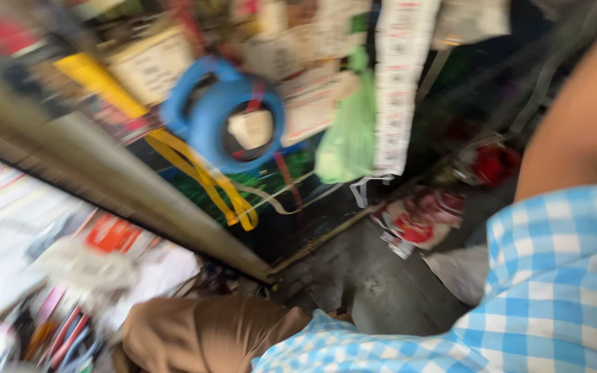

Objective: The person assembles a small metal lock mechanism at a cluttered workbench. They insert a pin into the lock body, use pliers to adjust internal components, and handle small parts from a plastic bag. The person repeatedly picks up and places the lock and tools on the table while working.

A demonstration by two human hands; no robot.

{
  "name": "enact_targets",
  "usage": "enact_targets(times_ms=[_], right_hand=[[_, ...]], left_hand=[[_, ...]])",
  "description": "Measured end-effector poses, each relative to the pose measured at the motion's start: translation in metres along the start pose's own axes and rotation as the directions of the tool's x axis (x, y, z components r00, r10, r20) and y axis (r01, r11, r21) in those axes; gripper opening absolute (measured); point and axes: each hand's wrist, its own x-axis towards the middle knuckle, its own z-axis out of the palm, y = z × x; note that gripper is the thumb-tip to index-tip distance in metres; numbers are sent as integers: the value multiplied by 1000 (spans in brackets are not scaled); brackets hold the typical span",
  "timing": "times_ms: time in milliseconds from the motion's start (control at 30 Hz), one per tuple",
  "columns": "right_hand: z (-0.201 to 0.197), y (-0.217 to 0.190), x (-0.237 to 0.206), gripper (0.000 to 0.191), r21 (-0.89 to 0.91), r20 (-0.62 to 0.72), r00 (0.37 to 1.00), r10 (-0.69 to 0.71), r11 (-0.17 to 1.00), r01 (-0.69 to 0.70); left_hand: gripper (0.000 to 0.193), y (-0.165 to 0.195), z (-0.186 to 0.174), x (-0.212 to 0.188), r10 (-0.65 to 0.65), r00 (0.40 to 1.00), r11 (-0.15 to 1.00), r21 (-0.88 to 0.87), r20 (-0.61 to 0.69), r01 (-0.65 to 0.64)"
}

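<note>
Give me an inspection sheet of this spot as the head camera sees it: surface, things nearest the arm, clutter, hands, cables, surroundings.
Surface: grey concrete floor, stained, partly bare; picture blurred.
Things nearest the arm: blue coil hanging on the stall front, yellow straps trailing below it, green plastic bag beside it.
Clutter: red and white packets on the floor; papers and packets piled at left.
Hands: neither hand in view; a bare forearm and blue checked sleeve at right.
Cables: thin white cord dangling under the coil; otherwise cannot tell.
Surroundings: metal bar crossing diagonally, white printed strips hanging, brown cloth at bottom.
</note>
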Motion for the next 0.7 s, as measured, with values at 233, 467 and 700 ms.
enact_targets(times_ms=[233,467,700], right_hand=[[96,-133,-102,28,467,528,848,-49,851,-241],[162,-277,-433,36,611,676,78,-733,498,-616],[232,-377,-545,41,617,165,-99,-981,181,-766]], left_hand=[[29,7,-33,-153,50,831,936,-316,554,154],[54,-8,-52,-228,-127,886,103,-882,447,460],[38,-95,-88,-215,-591,766,371,-928,-252,-19]])
